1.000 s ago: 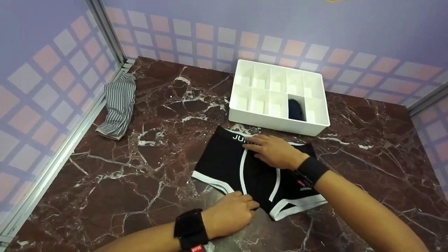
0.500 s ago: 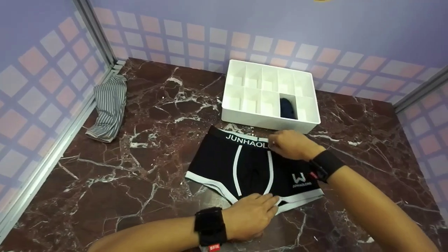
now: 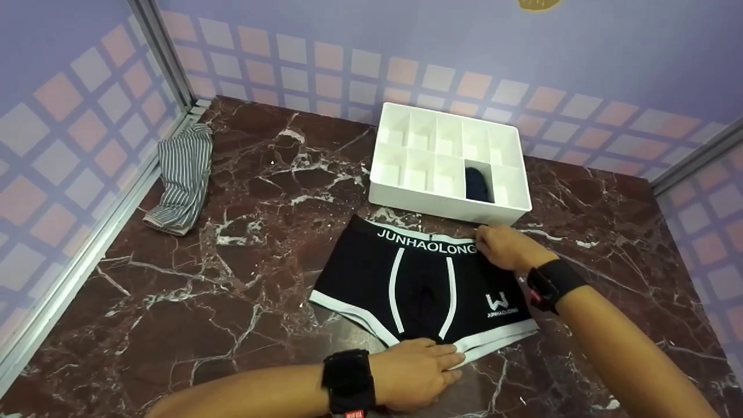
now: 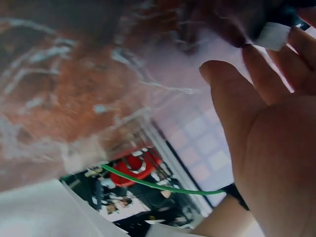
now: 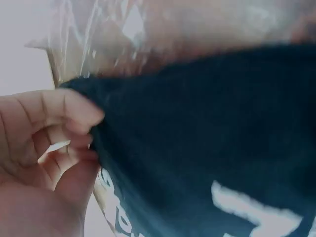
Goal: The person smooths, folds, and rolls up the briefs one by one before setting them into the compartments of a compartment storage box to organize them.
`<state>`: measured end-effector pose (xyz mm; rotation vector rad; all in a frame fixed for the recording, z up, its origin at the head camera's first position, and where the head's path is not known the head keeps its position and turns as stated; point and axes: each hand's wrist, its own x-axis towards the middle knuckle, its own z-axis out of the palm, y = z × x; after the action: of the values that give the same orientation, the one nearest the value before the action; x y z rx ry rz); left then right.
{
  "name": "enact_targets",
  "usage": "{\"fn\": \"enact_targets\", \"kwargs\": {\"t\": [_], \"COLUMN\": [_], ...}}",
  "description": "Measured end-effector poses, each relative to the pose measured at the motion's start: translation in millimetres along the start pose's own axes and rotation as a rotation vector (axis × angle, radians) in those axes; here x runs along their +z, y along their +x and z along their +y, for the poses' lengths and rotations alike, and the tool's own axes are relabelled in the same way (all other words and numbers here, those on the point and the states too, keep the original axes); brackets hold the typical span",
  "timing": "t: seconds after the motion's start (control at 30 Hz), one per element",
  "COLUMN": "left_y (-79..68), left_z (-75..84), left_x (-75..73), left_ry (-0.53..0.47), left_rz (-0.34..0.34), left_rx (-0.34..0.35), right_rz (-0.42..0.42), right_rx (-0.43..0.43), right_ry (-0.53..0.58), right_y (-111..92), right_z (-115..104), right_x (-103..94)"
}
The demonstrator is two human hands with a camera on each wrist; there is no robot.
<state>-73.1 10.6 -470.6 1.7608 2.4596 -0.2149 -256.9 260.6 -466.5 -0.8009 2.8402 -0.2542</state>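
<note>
A pair of black boxer briefs (image 3: 371,273) with white trim lies spread front side up, its lettered waistband toward the white box. My right hand (image 3: 511,247) pinches the waistband near its right corner; in the right wrist view, thumb and fingertips (image 5: 89,111) meet at the dark fabric's edge. At the bottom of the crotch my left hand (image 3: 415,371) rests with its fingers extended, over the white leg trim. The left wrist view shows the left hand (image 4: 276,128) from the palm side, thumb apart from the fingers.
A white divided box (image 3: 429,203) stands behind the briefs, with a dark blue rolled cloth (image 3: 477,184) in one front compartment. Grey striped fabric (image 3: 183,177) lies by the left wall. The reddish marble tabletop (image 3: 261,302) is bounded by panel walls.
My right hand has slid right along the waistband, uncovering the lettering, and now pinches near the corner. My left hand has moved right across the crotch, its fingers flatter.
</note>
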Motion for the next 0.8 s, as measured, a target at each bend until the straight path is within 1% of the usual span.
{"fn": "enact_targets", "kwargs": {"t": [0.03, 0.1, 0.2, 0.27, 0.37, 0.43, 0.53, 0.57, 0.63, 0.73, 0.8], "left_y": [-2.2, -7.2, -18.3, -27.7, -44.2, -54.8, -69.1, -73.5, -81.6, -93.7, -101.2], "left_z": [-3.0, -10.1, -23.7, -32.8, -44.9, -50.6, -56.4, -58.4, -63.6, -74.6, -83.3], "left_x": [-1.6, -5.1, -9.2, -10.0, -8.8, -6.6, -2.3, -0.8, 2.7, 9.3, 15.2], "left_ry": [-0.034, -0.099, -0.154, -0.163, -0.14, -0.122, -0.139, -0.137, -0.113, -0.032, 0.006], "left_rz": [-0.004, 0.008, 0.04, 0.076, 0.122, 0.147, 0.19, 0.213, 0.275, 0.374, 0.394], "left_rx": [-0.011, -0.04, -0.098, -0.139, -0.193, -0.216, -0.272, -0.303, -0.395, -0.592, -0.73], "right_rz": [0.004, 0.023, 0.05, 0.061, 0.072, 0.08, 0.095, 0.105, 0.125, 0.16, 0.173], "right_rx": [-0.005, -0.029, -0.064, -0.105, -0.18, -0.24, -0.335, -0.372, -0.445, -0.542, -0.582], "right_ry": [-0.019, -0.064, -0.117, -0.137, -0.169, -0.184, -0.225, -0.237, -0.24, -0.279, -0.317], "right_y": [2.2, 8.4, 20.0, 28.9, 44.9, 55.6, 71.4, 77.0, 88.7, 106.7, 116.9], "right_z": [-3.4, -11.8, -29.4, -44.5, -69.5, -87.0, -111.6, -119.1, -132.8, -147.8, -154.7], "right_x": [-1.6, -4.1, -7.2, -8.5, -7.6, -6.2, -2.5, -0.9, 2.4, 7.9, 9.8]}}
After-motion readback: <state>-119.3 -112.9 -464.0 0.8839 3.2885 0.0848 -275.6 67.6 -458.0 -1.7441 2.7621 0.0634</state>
